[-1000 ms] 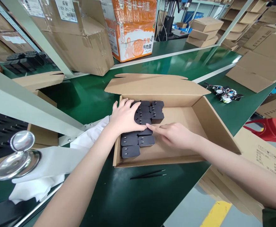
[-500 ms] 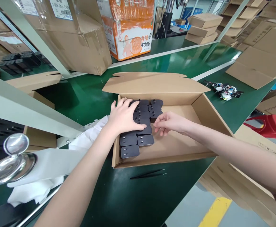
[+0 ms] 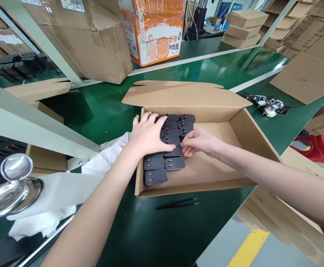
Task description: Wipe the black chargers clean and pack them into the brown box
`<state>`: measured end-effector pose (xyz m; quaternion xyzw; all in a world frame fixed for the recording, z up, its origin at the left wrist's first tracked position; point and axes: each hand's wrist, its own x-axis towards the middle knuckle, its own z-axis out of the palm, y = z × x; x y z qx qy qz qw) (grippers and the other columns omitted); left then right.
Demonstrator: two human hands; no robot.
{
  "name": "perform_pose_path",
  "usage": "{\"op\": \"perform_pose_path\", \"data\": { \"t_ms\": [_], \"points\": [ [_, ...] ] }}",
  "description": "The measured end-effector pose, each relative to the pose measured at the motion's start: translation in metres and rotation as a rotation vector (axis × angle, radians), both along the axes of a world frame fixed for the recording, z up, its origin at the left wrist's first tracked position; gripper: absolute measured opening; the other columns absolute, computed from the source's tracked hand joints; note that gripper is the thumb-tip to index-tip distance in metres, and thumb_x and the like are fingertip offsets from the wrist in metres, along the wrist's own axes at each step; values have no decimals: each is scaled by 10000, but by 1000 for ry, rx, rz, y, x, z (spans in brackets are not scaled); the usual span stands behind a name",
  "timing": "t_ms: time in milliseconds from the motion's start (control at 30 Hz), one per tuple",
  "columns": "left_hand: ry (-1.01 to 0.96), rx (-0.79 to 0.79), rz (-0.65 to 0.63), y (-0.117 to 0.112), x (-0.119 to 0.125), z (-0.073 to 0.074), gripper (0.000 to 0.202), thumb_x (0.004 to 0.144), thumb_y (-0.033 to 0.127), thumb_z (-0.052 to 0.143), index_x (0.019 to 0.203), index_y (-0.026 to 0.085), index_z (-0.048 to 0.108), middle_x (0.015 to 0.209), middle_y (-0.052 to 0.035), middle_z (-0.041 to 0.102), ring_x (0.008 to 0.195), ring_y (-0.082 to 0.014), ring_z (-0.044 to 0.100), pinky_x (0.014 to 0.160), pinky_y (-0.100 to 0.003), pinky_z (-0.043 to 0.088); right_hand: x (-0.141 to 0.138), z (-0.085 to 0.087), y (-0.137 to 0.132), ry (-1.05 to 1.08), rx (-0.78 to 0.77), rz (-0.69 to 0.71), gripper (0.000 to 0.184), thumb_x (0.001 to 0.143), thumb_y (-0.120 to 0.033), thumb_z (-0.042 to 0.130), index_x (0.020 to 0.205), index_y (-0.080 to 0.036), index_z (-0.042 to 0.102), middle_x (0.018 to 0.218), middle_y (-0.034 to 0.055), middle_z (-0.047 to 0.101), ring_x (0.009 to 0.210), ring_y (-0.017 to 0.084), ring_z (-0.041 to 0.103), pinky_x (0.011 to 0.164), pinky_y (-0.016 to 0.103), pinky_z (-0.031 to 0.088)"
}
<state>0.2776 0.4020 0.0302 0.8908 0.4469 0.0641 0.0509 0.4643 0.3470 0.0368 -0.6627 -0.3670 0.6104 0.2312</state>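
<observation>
An open cardboard box holds several black, round-cornered blocks with small metal pins on top, packed in rows along its left side. Over those rows my left hand lies with fingers spread and thumb stretched out, covering part of them. My right hand is inside the box at the right edge of the blocks. Its fingertips are curled together close against a block, and whatever is between them, if anything, is hidden. In front of the box, black tweezers lie on the green table.
A pale metal post rises on the left, beside a white stand with round metal plates. Behind stand a large taped carton and an orange-white carton. A small wired assembly lies right, above a red stool.
The view has shifted slightly, moving the scene a little. My right hand's curled fingers sit closer to the blocks' edge. My left hand keeps its spread pose over them.
</observation>
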Motion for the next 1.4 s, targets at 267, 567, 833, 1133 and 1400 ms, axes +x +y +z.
{"op": "perform_pose_path", "data": {
  "t_ms": [267, 567, 833, 1133, 1400],
  "points": [
    [-20, -22, 2, -1, 0, 2, 1001, 621, 688, 691, 1451, 191, 432, 1470, -162, 458, 1392, -404, 323, 1122, -652, 231, -2, 2, -1, -21, 10, -9, 215, 745, -12, 625, 559, -119, 636, 518, 55, 673, 444, 106, 635, 469, 158, 564],
    [-32, -27, 0, -2, -1, 2, 998, 622, 680, 696, 1448, 181, 441, 1460, -165, 467, 1387, -415, 327, 1127, -639, 234, -5, 1, -3, -56, 28, -14, 213, 763, -7, 612, 579, -111, 641, 536, 57, 679, 458, 110, 645, 488, 169, 574],
    [-37, -30, 3, -2, 0, 3, 995, 626, 669, 698, 1450, 177, 436, 1464, -169, 464, 1391, -410, 327, 1127, -666, 224, -4, 1, -2, -69, 35, -28, 224, 769, -9, 609, 576, -121, 633, 532, 52, 677, 464, 110, 648, 490, 170, 575],
    [-52, -24, -3, -3, -1, 3, 1001, 628, 702, 699, 1445, 183, 441, 1459, -159, 468, 1384, -420, 330, 1131, -666, 215, 2, 12, 1, -109, 137, -26, 192, 783, -25, 604, 618, -119, 633, 590, 62, 695, 500, 119, 655, 517, 195, 572],
    [-223, -47, 136, -1, 1, 3, 514, 1007, 400, 244, 1396, 162, 481, 1421, -123, 530, 1340, -320, 436, 1120, -558, 317, 47, 32, -60, -430, 622, 281, 178, 912, -285, 585, 810, -176, 681, 732, 41, 700, 573, 113, 621, 544, 215, 509]
  ]
}}
